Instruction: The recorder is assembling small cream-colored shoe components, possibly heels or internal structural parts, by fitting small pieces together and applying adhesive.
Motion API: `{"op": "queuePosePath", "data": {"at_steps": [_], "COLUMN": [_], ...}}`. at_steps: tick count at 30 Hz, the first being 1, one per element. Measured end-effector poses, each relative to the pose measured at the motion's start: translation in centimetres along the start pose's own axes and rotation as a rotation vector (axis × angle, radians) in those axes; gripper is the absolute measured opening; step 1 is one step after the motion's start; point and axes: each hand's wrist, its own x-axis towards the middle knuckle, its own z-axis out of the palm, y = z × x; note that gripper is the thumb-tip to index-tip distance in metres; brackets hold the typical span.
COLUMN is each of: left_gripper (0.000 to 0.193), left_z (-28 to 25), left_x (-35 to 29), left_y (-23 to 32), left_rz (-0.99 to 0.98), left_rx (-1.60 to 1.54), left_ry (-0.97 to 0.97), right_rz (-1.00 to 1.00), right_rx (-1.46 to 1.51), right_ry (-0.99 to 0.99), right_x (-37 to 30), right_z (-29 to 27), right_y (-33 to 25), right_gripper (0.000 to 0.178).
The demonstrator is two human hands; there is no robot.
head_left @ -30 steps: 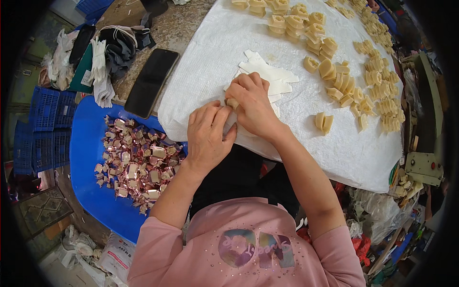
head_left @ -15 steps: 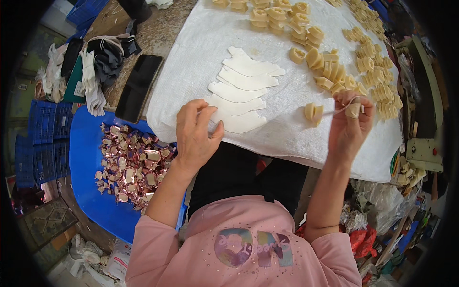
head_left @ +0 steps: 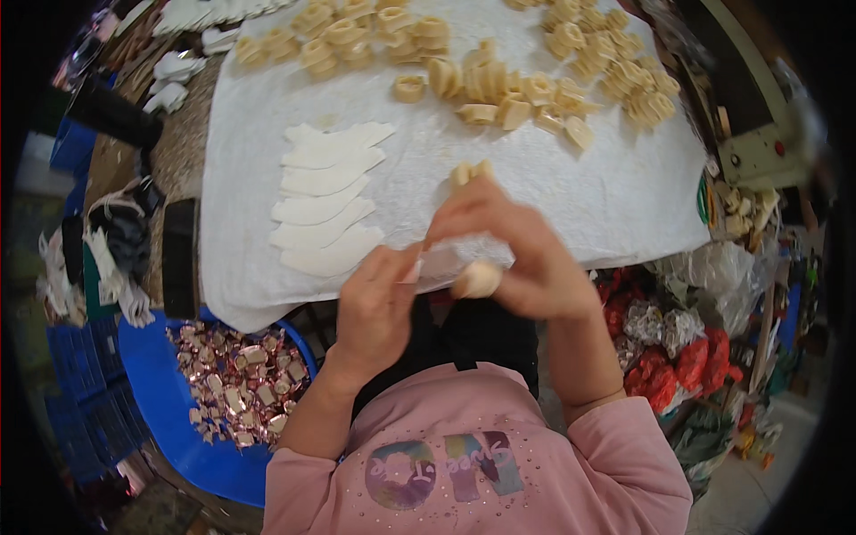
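My left hand (head_left: 374,308) is closed in a pinch at the table's near edge, a small pale piece (head_left: 411,271) showing at its fingertips. Against it come the fingers of my right hand (head_left: 526,254), curled and smeared by motion; what they grip, if anything, cannot be made out. A beige cover (head_left: 480,279) wraps a digit of the right hand. Several white flat curved pieces (head_left: 325,209) lie overlapping in a column beyond my left hand. Just past my right knuckles, a small cluster of beige curled loops (head_left: 470,171) sits partly hidden.
More beige loops (head_left: 481,80) fill the far side of the white-covered table (head_left: 241,178). A dark phone (head_left: 181,259) lies left of the cloth. Below it, a blue tub (head_left: 160,410) holds shiny pinkish pieces (head_left: 241,383). Red and clear plastic bags (head_left: 687,357) crowd the right.
My right hand has swung left and nearer, from beside the loops to my left hand. My left hand has left the white pieces and now pinches. The view has shifted right.
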Motion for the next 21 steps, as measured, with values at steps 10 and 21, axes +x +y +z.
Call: {"op": "queuePosePath", "data": {"at_steps": [10, 21], "left_gripper": [0.029, 0.031], "left_z": [3.2, 5.1], "left_x": [4.2, 7.1], "left_y": [-0.5, -1.3], "left_rz": [0.094, 0.248], "left_rx": [-0.254, 0.111], "left_ry": [-0.083, -0.097], "right_rz": [0.344, 0.156], "right_rx": [-0.941, -0.713], "right_ry": [0.242, 0.329], "right_x": [-3.6, -4.7], "right_z": [-1.9, -2.0], "right_y": [5.2, 6.6], "right_gripper": [0.033, 0.028]}}
